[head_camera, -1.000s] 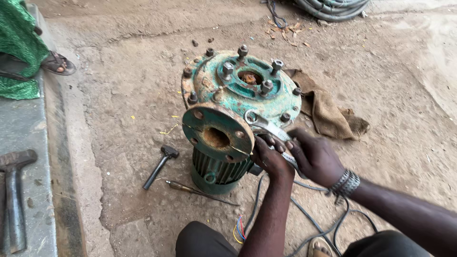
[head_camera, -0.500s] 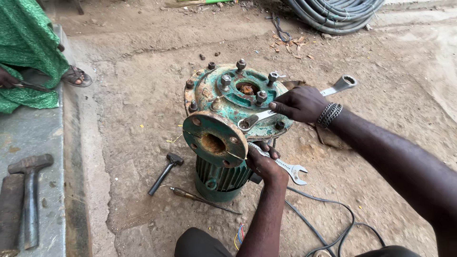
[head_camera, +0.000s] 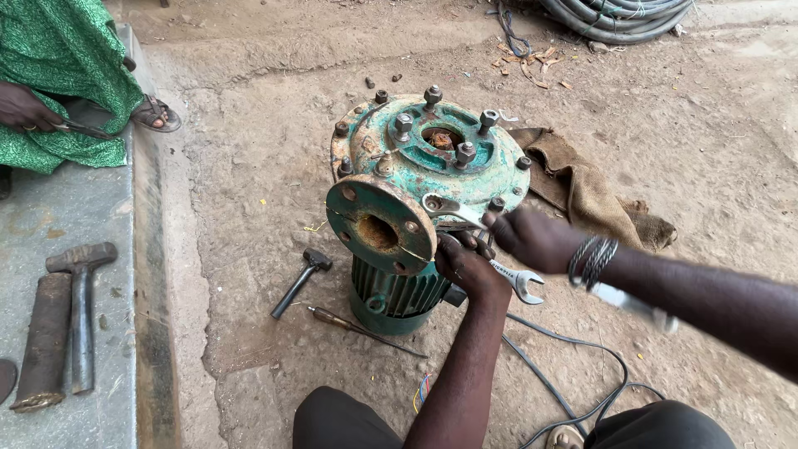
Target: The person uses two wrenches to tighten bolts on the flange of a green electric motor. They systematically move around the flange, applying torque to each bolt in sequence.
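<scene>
Green pump housing (head_camera: 432,166), upright mid-floor: studs and nuts all seated, none removed. Left hand (head_camera: 467,268) closed around spanner (head_camera: 515,278) under rim; right hand (head_camera: 532,239) gripping second spanner (head_camera: 449,208) on rim bolt.

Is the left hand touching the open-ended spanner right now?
Touching. In the head view the left hand grips the spanner: its shaft vanishes under the fingers and its open end sticks out right beside them.

Rusty, chipped green-painted cast-metal pump (head_camera: 432,175), shiny steel spanner (head_camera: 515,278), rough brown burlap cloth (head_camera: 582,187), gritty matt concrete ground (head_camera: 249,150).
</scene>
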Available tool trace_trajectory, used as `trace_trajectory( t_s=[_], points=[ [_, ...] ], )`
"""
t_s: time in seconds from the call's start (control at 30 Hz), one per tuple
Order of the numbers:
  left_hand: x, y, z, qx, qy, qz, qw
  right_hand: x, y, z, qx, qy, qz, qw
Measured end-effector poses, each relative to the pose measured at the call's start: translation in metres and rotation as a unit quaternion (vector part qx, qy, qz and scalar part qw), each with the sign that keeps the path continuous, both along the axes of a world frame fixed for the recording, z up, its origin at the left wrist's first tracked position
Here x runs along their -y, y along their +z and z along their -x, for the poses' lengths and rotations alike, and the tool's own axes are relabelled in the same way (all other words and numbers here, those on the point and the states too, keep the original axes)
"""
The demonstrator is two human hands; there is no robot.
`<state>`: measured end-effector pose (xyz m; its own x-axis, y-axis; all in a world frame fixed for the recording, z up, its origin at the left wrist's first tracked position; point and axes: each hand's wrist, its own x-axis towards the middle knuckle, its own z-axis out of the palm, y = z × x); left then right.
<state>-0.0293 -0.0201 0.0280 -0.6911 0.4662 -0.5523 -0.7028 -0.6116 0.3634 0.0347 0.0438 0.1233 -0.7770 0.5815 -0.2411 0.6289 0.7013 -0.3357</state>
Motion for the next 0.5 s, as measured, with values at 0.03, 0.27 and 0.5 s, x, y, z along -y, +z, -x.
trace_trajectory(
  t_s=[0.03,0.27,0.5],
  points=[
    [0.000,-0.004,-0.001,-0.041,0.005,-0.008,0.999,0.016,-0.006,-0.003,-0.045,-0.033,0.075,0.996],
    [0.002,-0.006,0.000,-0.027,0.002,-0.080,0.996,0.037,0.008,-0.029,-0.286,-0.036,0.176,0.941],
    [0.007,0.018,0.003,-0.012,-0.012,-0.036,0.999,-0.046,0.024,0.009,0.008,-0.025,-0.174,0.984]
  ],
)
